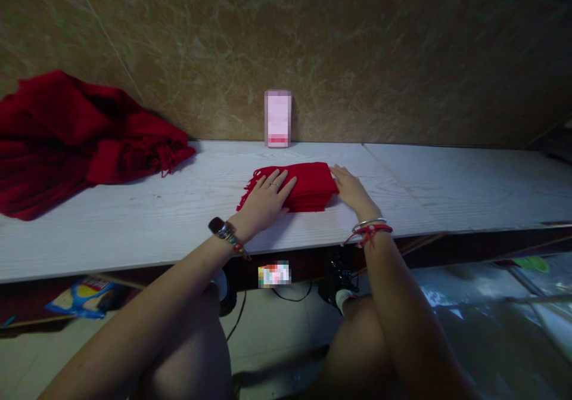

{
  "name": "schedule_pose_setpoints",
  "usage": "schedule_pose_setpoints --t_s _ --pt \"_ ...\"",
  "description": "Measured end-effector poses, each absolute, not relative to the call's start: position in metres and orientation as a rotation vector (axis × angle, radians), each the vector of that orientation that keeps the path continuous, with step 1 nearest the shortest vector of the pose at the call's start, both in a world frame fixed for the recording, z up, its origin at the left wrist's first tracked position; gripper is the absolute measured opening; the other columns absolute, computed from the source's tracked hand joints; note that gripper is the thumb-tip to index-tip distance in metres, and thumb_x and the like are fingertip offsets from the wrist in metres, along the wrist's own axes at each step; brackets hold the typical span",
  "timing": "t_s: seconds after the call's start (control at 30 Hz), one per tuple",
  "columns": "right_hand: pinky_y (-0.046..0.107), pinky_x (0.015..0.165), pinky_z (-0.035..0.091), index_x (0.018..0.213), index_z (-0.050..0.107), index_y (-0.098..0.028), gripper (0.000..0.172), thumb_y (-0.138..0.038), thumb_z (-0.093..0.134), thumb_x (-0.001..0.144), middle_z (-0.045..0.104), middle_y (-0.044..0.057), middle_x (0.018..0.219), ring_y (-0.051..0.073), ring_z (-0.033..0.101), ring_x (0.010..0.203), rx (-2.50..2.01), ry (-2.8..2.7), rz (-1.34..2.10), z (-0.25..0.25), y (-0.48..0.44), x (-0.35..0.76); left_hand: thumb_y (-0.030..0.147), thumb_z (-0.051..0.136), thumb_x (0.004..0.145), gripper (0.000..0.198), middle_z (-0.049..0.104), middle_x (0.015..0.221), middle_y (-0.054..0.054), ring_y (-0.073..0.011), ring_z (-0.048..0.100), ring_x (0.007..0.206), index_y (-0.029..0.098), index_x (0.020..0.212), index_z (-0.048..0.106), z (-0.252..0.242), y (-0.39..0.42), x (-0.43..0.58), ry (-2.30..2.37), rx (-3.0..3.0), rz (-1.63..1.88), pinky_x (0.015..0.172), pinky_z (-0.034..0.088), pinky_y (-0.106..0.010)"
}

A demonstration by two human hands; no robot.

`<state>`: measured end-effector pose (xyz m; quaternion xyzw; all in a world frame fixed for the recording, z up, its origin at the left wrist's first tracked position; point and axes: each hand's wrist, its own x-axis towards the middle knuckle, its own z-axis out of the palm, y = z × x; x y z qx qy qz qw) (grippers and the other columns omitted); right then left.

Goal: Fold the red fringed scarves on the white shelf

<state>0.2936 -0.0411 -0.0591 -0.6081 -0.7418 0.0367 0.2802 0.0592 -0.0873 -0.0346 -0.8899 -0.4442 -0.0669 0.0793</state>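
A folded red scarf [313,184] with a fringe at its left end lies on the white wooden tabletop [134,221]. My left hand [268,200] lies flat on the scarf's left part, fingers spread, a ring on one finger. My right hand [351,188] rests open against the scarf's right edge, fingers on the table and touching the fabric. A watch and a beaded band are on my left wrist, with a bangle and red string on my right.
A heap of red fringed scarves [75,140] lies at the table's left end. A pink phone [277,118] leans upright against the brown marbled wall [357,48] behind the folded scarf. Under the table are a cable, a colourful packet [84,295] and my knees.
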Motion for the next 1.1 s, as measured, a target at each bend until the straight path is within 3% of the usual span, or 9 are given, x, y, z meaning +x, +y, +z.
schedule_pose_setpoints --t_s 0.13,0.27,0.37,0.5,0.77,0.9,1.1 --pt "0.048 0.106 0.037 0.12 0.059 -0.017 0.048 -0.008 0.041 0.077 0.06 0.01 0.127 0.025 0.048 0.124 -1.62 -1.865 -0.034 -0.066 -0.051 0.294 0.033 0.056 0.083 0.067 0.033 0.148 -0.015 -0.0288 0.027 0.137 0.017 0.142 0.03 -0.035 -0.088 0.057 -1.342 -2.635 -0.249 0.107 0.029 -0.047" --pt "0.042 0.099 0.044 0.111 0.063 -0.019 0.044 -0.007 0.043 0.074 0.065 0.01 0.117 0.024 0.056 0.114 -1.606 -1.973 0.04 -0.077 -0.067 0.289 0.034 0.061 0.08 0.074 0.034 0.146 -0.02 -0.0312 0.031 0.135 0.011 0.143 0.028 -0.03 -0.089 0.058 -1.393 -2.611 -0.175 0.107 0.028 -0.048" --pt "0.045 0.101 0.042 0.105 0.066 -0.016 0.038 -0.009 0.043 0.075 0.066 0.013 0.114 0.025 0.058 0.111 -1.662 -2.011 0.042 -0.086 -0.08 0.292 0.032 0.062 0.078 0.078 0.038 0.142 -0.023 -0.0311 0.037 0.131 0.006 0.142 0.026 -0.027 -0.087 0.056 -1.439 -2.582 -0.166 0.106 0.029 -0.045" --pt "0.046 0.102 0.041 0.103 0.067 -0.021 0.035 -0.015 0.043 0.078 0.066 0.01 0.116 0.024 0.058 0.112 -1.627 -2.0 0.024 -0.092 -0.095 0.305 0.037 0.057 0.08 0.075 0.05 0.131 -0.026 -0.0303 0.048 0.122 0.0 0.139 0.029 -0.026 -0.08 0.05 -1.446 -2.538 -0.233 0.102 0.032 -0.042" --pt "0.042 0.1 0.042 0.102 0.068 -0.018 0.029 -0.022 0.051 0.079 0.066 0.011 0.115 0.024 0.06 0.109 -1.661 -1.934 0.22 -0.079 -0.106 0.298 0.044 0.05 0.082 0.063 0.068 0.102 -0.017 -0.0267 0.065 0.092 0.004 0.13 0.041 -0.016 -0.067 0.042 -1.605 -2.476 -0.324 0.085 0.042 -0.036" --pt "0.042 0.095 0.044 0.101 0.066 -0.016 0.03 -0.031 0.06 0.076 0.067 0.013 0.112 0.025 0.061 0.105 -1.629 -1.883 0.363 -0.069 -0.1 0.27 0.05 0.047 0.083 0.058 0.069 0.099 -0.013 -0.0275 0.066 0.089 0.009 0.124 0.047 -0.014 -0.063 0.039 -1.811 -2.397 -0.376 0.077 0.045 -0.033" --pt "0.035 0.076 0.05 0.088 0.065 -0.016 0.023 -0.03 0.067 0.07 0.07 0.009 0.09 0.021 0.064 0.081 -1.567 -1.779 0.52 -0.065 -0.089 0.226 0.051 0.045 0.083 0.052 0.069 0.099 -0.012 -0.0303 0.065 0.093 0.012 0.118 0.051 -0.015 -0.058 0.033 -2.033 -2.345 -0.524 0.076 0.047 -0.034"
